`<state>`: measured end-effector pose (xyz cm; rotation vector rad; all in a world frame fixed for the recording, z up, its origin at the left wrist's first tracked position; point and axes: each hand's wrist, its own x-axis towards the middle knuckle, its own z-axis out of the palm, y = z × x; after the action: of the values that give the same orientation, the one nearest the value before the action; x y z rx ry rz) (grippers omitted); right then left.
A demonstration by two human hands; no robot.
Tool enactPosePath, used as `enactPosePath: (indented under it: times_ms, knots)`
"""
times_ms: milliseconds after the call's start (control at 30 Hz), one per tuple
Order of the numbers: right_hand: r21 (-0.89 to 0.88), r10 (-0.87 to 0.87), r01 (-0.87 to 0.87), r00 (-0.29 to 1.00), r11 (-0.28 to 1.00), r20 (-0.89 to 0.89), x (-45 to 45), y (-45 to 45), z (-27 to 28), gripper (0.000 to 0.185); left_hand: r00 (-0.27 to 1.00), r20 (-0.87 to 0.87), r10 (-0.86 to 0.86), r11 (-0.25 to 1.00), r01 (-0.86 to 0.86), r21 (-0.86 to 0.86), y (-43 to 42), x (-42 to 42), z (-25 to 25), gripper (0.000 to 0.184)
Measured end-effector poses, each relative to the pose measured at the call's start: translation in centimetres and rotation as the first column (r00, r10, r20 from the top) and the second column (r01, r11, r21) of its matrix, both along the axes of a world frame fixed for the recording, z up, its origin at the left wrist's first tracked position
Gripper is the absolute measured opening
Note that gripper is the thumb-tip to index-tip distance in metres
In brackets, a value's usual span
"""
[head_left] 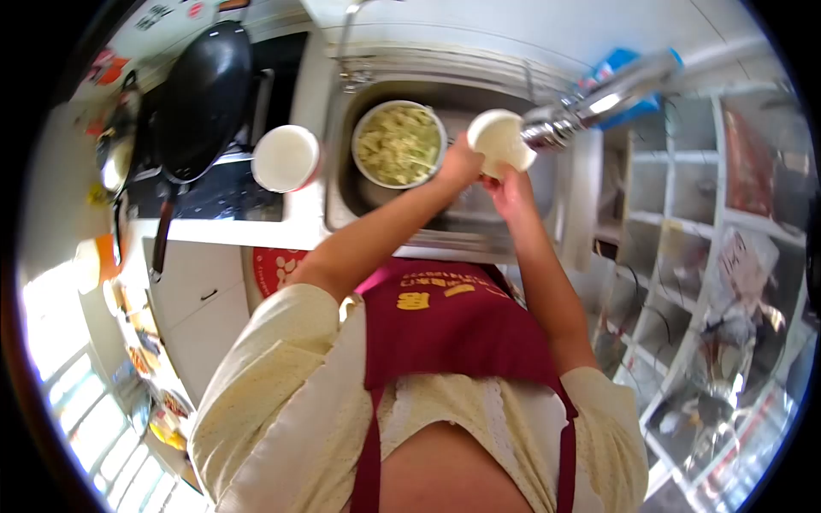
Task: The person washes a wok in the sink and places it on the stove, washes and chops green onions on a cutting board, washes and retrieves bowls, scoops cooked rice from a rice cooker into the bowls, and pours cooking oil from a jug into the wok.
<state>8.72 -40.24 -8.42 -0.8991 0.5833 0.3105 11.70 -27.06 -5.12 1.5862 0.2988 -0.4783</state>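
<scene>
Two hands on one pale bowl [496, 130]: left hand [463, 162] curled against the near-left wall, right hand [513, 190] at the near rim, apparently pinching the wall with fingertips over the edge. Right fingers bunched close as far as visible; left fingers mostly hidden by the bowl, so cannot tell whether spread or pressed together. Likely reason for a two-sided hold: better control of tilt than with a single grip. Bowl held over the right part of the steel sink [547, 188], mouth toward the camera, just beside the chrome tap head [547, 130]. Overlap there in view; cannot tell about contact or running water. Placement probably down to tap reach, with basin underneath for drips. Just left of the hands, a white tub [368, 176] inside the sink, full of chopped pale-green pieces [395, 141]; apparently parked in the left part to keep the tap side free for handling. Further left, a red-sided tub [286, 158] on the counter strip [308, 207] between sink and stove [227, 203], presumably for easy reach from both. Beyond, a black wok [205, 94] over the stove, handle out past the front edge, handy for grabbing. Far right, a compartment shelf [718, 179], well apart from the hands.
</scene>
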Motion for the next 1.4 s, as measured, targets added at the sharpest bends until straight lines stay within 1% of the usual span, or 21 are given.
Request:
enactPosePath:
  times_ms: [33,100,133,167,233,300,367,433,467,533,600,667,767,800,900,1033,1100,1200,1300,1367,1400]
  knots:
    - [0.101,-0.038,0.044,0.998,0.994,-0.059,0.3,1.0,-1.1,0.032,0.979,0.110,-0.169,0.888,0.103,0.448,0.6,1.0,-0.9,0.045]
    - [0.289,-0.048,0.106,0.978,0.951,-0.201,1.1,2.3,-2.6,0.029,0.888,0.346,-0.304,0.876,0.118,0.467,3.4,0.4,4.7,0.048]
    - [0.308,0.044,0.004,0.988,0.951,-0.148,1.6,1.9,-3.9,0.032,0.680,0.613,-0.402,0.821,-0.028,0.570,4.5,0.8,1.4,0.051]
    - [0.320,0.125,-0.091,0.988,0.943,-0.087,2.3,1.6,-4.9,0.036,0.624,0.578,-0.526,0.711,-0.050,0.701,5.7,1.0,2.8,0.054]
    - [0.008,0.449,-0.456,0.880,0.890,0.155,3.1,1.6,0.5,0.045,0.517,0.656,-0.550,0.644,-0.238,0.727,8.3,1.1,5.1,0.053]
    - [-0.289,0.622,-0.558,0.747,0.778,0.233,5.3,-0.3,0.5,0.049,0.506,0.645,-0.573,0.561,-0.332,0.758,11.0,0.7,7.1,0.052]
    - [-0.346,0.379,-0.316,0.916,0.883,0.130,8.2,-1.0,1.5,0.054,0.493,0.670,-0.555,0.554,-0.381,0.740,13.1,-0.2,8.3,0.052]
    - [-0.369,0.308,-0.209,0.923,0.906,0.232,11.6,-0.7,3.2,0.053,0.496,0.679,-0.541,0.561,-0.389,0.731,14.3,-1.4,9.3,0.051]
    - [-0.832,0.647,-0.097,0.681,0.546,0.345,14.4,-3.3,0.7,0.054,0.501,0.686,-0.527,0.569,-0.392,0.723,14.8,-1.9,9.5,0.051]
    - [-0.957,0.761,0.108,0.585,0.269,0.280,16.3,-3.4,1.0,0.062,0.540,0.688,-0.485,0.591,-0.377,0.713,15.8,-3.5,10.0,0.051]
    - [-0.762,0.341,-0.049,0.911,0.646,0.230,17.3,-2.2,3.9,0.077,0.565,0.680,-0.468,0.589,-0.374,0.717,17.1,-5.4,10.4,0.053]
    - [-0.611,0.268,-0.005,0.901,0.792,0.341,18.7,-3.4,2.3,0.075,0.596,0.673,-0.439,0.590,-0.373,0.716,18.7,-7.5,10.7,0.056]
    - [-0.559,0.156,0.016,0.953,0.829,0.259,17.2,-2.2,2.6,0.053,0.647,0.646,-0.406,0.546,-0.395,0.739,21.5,-11.0,11.0,0.062]
    - [-0.486,0.225,-0.120,0.961,0.865,0.163,17.9,-3.3,-0.9,0.050,0.672,0.620,-0.404,0.532,-0.379,0.757,22.6,-12.4,11.0,0.065]
    - [-0.297,0.625,-0.597,0.781,0.745,-0.002,8.9,9.4,6.2,0.074,0.679,0.631,-0.375,0.500,-0.425,0.755,25.6,-16.7,10.1,0.069]
    - [-0.295,0.879,-0.869,0.453,0.398,-0.148,3.8,22.6,8.6,0.078,0.745,0.598,-0.297,0.425,-0.458,0.781,29.2,-23.9,10.4,0.062]
    - [-0.396,0.905,-0.875,0.378,0.280,-0.195,3.2,26.6,7.8,0.058,0.785,0.574,-0.231,0.405,-0.459,0.791,31.3,-28.1,10.9,0.061]
    - [-0.468,0.876,-0.825,0.443,0.316,-0.191,4.0,28.6,4.6,0.034,0.824,0.567,-0.003,0.416,-0.515,0.750,34.5,-35.6,11.3,0.069]
    - [-0.500,0.786,-0.734,0.598,0.459,-0.157,4.1,28.9,2.9,0.030,0.777,0.533,0.335,0.442,-0.629,0.639,37.8,-43.4,9.7,0.077]
    - [-0.506,0.791,-0.726,0.598,0.466,-0.129,2.7,28.8,3.2,0.029,0.664,0.358,0.657,0.461,-0.729,0.506,39.6,-48.5,10.6,0.073]
    - [-0.521,0.781,-0.724,0.603,0.452,-0.162,1.7,29.3,3.6,0.029,0.569,0.400,0.718,0.380,-0.803,0.460,40.7,-51.0,8.7,0.066]
